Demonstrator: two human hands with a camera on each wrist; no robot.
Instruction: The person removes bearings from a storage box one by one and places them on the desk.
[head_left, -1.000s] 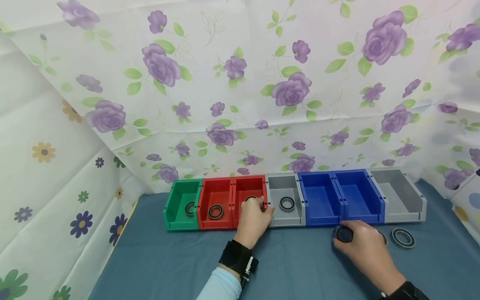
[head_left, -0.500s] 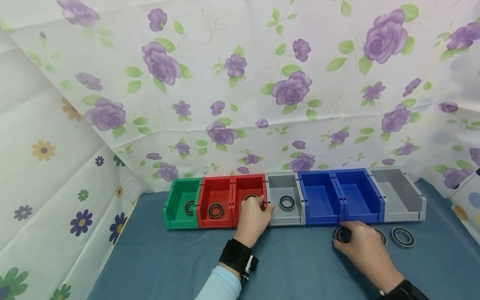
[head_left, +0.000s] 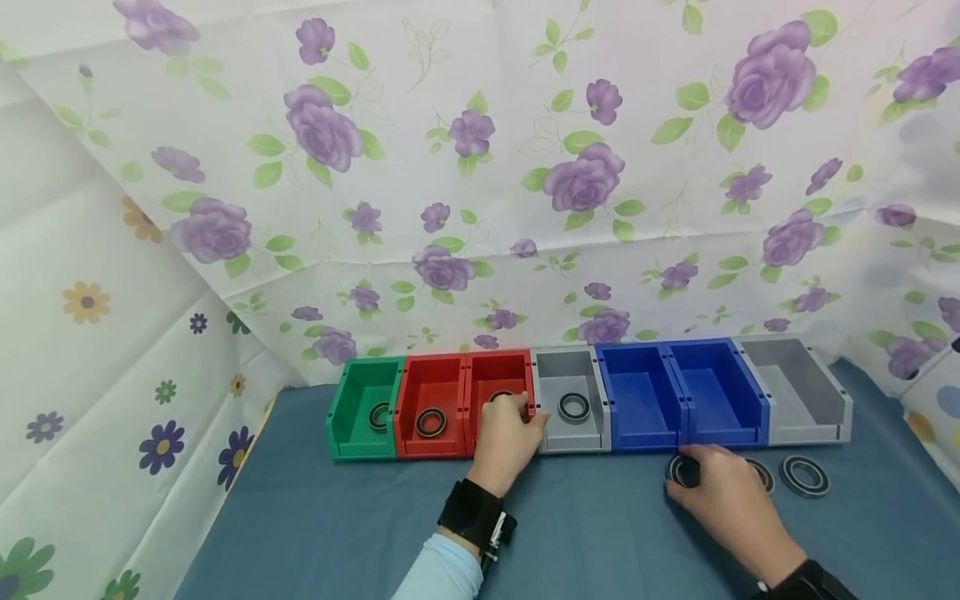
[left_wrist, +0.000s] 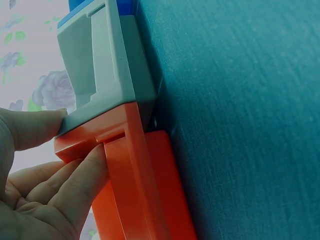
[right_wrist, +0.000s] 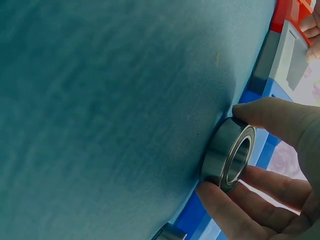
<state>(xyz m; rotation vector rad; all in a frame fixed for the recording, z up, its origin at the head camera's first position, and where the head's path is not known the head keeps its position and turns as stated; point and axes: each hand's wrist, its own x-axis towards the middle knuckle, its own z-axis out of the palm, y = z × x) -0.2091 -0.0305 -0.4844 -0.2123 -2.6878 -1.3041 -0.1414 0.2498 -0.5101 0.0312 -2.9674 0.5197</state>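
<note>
My left hand pinches the adjoining side walls of the right red bin and the grey bin, thumb on the grey side and fingers inside the red one. A ball bearing in that red bin is mostly hidden by the hand. My right hand holds another ball bearing by its rim, between thumb and fingertips, at the cloth in front of the blue bins. Two more bearings lie to its right: one partly hidden bearing and one in full view, the outer bearing.
One bearing each lies in the green bin, the left red bin and the middle grey bin, where the bearing is fully visible. A grey bin ends the row at right. Floral cloth hangs behind.
The bearing under my right hand has tipped slightly and shifted a little to the left, its ring now seen more from above. My left hand stays where it was.
</note>
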